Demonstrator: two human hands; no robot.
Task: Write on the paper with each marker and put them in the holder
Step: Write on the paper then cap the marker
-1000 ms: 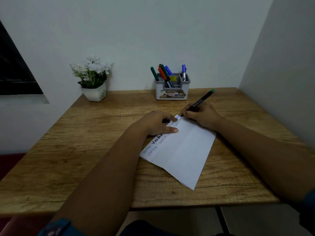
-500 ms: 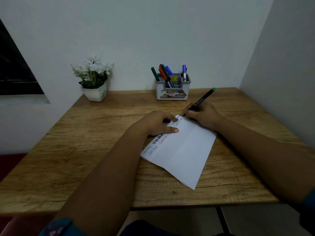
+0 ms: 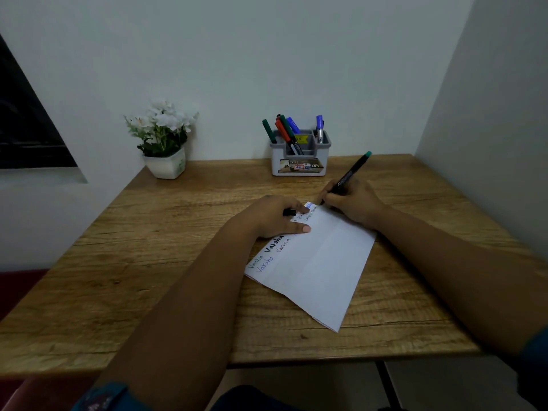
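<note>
- The right hand pinches a black marker low on its barrel, fingers curled tight round it; the tip sits at the far corner of the paper, and the teal end slants up toward the far right corner of the table
- The left hand rests on the paper's far left edge; its fingers curl round a small dark piece, likely the cap, while the thumb lies flat on the sheet
- The writing room is tight, I judge: the tip works right at the far corner, so strokes want to be small and light; a hard push there could run off onto the wood
- The left hand should keep pressing the sheet down near the tip; the paper lies askew, its near corner toward the table's near edge, and it could pivot under the pen
- Lines of writing already run along the paper's left edge; the new word is best kept clear of them so it reads
- The holder stands at the far edge, right of centre, with green, red and blue markers in it; the back compartments look crowded, and which slot has room I cannot tell
- Capping before the reach seems wise; the cap is already in the left hand
- A flower pot stands at the far left corner, well apart from the work
</note>
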